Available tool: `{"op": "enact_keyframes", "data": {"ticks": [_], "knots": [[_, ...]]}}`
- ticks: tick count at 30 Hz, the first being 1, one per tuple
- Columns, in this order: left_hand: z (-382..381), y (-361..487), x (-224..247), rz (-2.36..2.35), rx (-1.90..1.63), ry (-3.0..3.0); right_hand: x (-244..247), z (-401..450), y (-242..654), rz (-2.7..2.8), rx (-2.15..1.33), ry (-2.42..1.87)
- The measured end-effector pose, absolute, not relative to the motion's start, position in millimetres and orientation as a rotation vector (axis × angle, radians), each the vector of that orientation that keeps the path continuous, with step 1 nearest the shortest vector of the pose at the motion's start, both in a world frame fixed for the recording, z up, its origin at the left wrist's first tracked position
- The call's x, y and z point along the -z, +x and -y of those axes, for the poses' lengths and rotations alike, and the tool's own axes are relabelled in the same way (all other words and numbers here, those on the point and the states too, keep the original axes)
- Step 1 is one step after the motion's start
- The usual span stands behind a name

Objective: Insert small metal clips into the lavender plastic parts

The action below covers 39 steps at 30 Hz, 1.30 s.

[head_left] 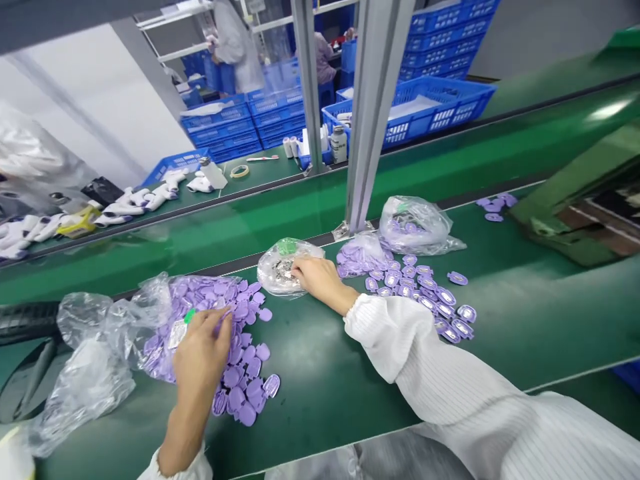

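Here we are at the green conveyor bench (pixel 320 393), and the left hand (pixel 200 353) is right down in a big heap of lilac plastic parts (pixel 245 373)! Its fingers (pixel 220 323) curl over at the top of the pile, pinched toward the thumb, but the hand hides the tips, so we can't tell whether they've caught a piece. A crumpled clear plastic bag (pixel 90 380) spills out just to the left of the heap.

Over to the right hand (pixel 320 283), resting on a small clear bag of silvery metal pieces (pixel 283 270) with a green tag at its neck. Those fingers (pixel 300 270) lie loosely extended on the plastic, no clench, no grip.

Just beyond, a second scatter of lilac parts (pixel 415 287) fans out across the belt beside a bulging clear bag of them (pixel 413 227). Behind the metal post (pixel 373 113), blue plastic crates (pixel 445 47) are stacked high, and a co-worker in a white coat (pixel 233 47) stands at work in the background!
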<state>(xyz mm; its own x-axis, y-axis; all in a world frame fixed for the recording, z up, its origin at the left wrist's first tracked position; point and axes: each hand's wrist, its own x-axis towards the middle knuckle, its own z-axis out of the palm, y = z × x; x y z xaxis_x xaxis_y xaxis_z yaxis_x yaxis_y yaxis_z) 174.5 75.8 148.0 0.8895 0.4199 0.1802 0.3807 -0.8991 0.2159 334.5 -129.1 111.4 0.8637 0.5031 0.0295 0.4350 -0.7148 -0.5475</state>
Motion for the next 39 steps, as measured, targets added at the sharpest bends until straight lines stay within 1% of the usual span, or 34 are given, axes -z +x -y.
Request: {"op": "enact_keyframes", "data": {"ticks": [2, 3, 6, 7, 9, 13, 16, 21, 28, 32, 39], "knots": [[-66.0, 169.4, -148.8, -0.717, -0.427, 2.628, -110.4, 131.4, 339.6, 0.558, -0.208, -2.308], [-56.5, 167.8, -147.4, -0.738, -0.383, 2.435, -109.1, 131.9, 343.3, 0.485, -0.255, -2.182], [-14.6, 166.7, -135.5, -0.571, 0.012, 1.812, -102.6, 132.3, 355.0, 0.326, -0.418, -1.856], [0.5, 167.6, -130.1, -0.500, 0.143, 1.674, -100.3, 132.6, 357.7, 0.311, -0.460, -1.823], [25.9, 170.8, -119.3, -0.425, 0.284, 1.549, -97.7, 134.4, 360.6, 0.285, -0.524, -1.779], [43.9, 175.6, -102.9, -0.361, 0.263, 1.585, -101.4, 142.4, 358.7, 0.206, -0.603, -1.644], [37.9, 175.2, -96.9, -0.409, 0.251, 1.623, -104.4, 147.0, 354.8, 0.158, -0.626, -1.546], [30.4, 174.9, -96.0, -0.462, 0.240, 1.477, -102.7, 143.3, 353.3, 0.083, -0.665, -1.404], [29.2, 176.2, -103.0, -0.523, 0.216, 1.330, -112.1, 149.0, 342.8, 0.050, -0.621, -1.423], [27.3, 177.0, -105.3, -0.544, 0.294, 1.354, -115.2, 162.8, 323.6, 0.093, -0.579, -1.438], [28.7, 181.4, -107.2, -0.547, 0.331, 1.412, -112.8, 161.6, 301.6, 0.333, -0.430, -1.700]]}}
